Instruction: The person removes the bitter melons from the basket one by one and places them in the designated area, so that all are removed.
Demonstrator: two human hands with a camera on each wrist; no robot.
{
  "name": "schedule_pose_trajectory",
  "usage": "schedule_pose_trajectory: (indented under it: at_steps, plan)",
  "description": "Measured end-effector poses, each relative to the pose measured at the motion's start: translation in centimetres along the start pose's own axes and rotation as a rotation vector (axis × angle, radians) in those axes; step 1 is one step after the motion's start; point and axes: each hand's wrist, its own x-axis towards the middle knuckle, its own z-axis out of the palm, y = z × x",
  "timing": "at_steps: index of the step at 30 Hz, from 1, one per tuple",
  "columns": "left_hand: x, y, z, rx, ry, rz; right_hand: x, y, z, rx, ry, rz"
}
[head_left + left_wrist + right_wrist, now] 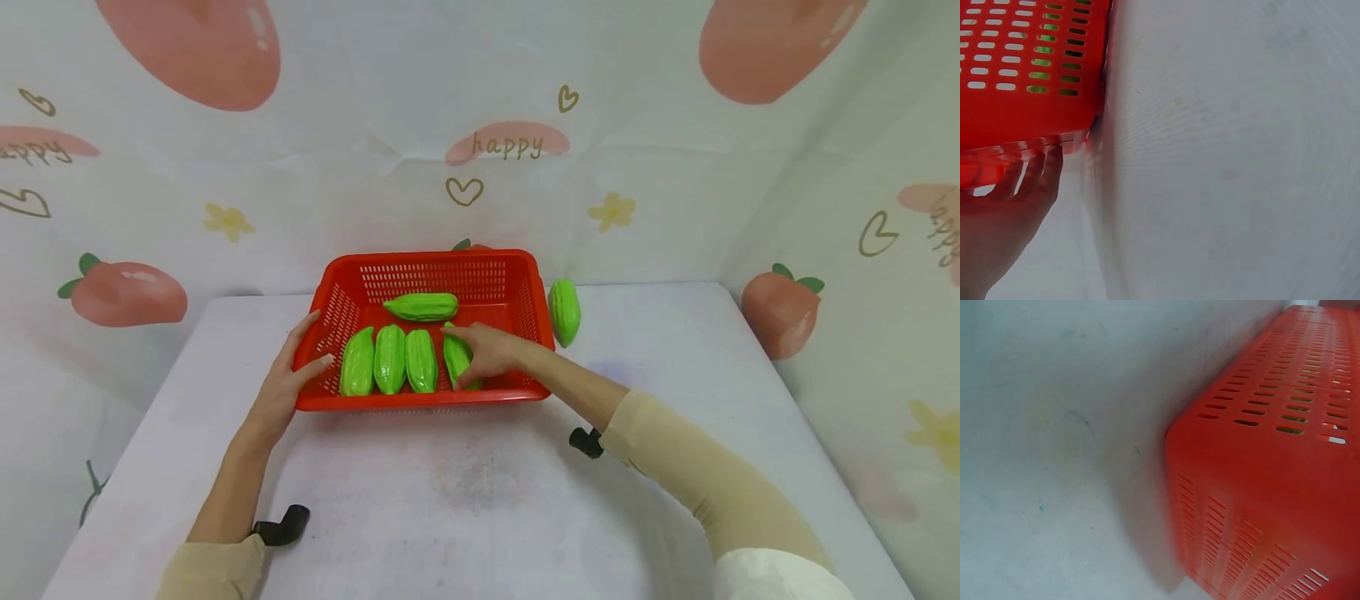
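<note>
A red plastic basket (397,402) with slotted walls stands at the back of the table. My left hand (281,387) grips its left rim, thumb over the inside and fingers along the outer wall. In the left wrist view the fingers (1035,172) lie against the basket wall (1016,112). Inside the basket, my right hand (491,348) holds a green bitter melon (455,354) at the right of the front row, partly covering it. Left of it lie several more bitter melons (389,358) side by side, and one (422,307) lies crosswise behind them.
Another bitter melon (565,312) lies on the table (465,500) just outside the basket's right wall. A printed cloth (360,192) hangs close behind the basket. The right wrist view shows the basket's outer corner (1229,456) with the hand out of sight.
</note>
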Motion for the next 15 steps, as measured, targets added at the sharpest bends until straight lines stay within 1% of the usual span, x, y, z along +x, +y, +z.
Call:
schedule_pose_trajectory:
  at_steps: [4, 9, 15]
  plan:
    - [-0.05, 0.03, -0.01, 0.016, -0.005, -0.016, -0.23, 0.03, -0.16, 0.068, 0.037, -0.013]
    - [-0.13, 0.02, -0.08, 0.028, 0.002, -0.028, -0.30, 0.17, -0.39, 0.142, 0.076, -0.069]
    - [-0.14, 0.01, -0.17, 0.043, -0.001, -0.016, -0.34, 0.34, -0.56, 0.196, 0.125, -0.116]
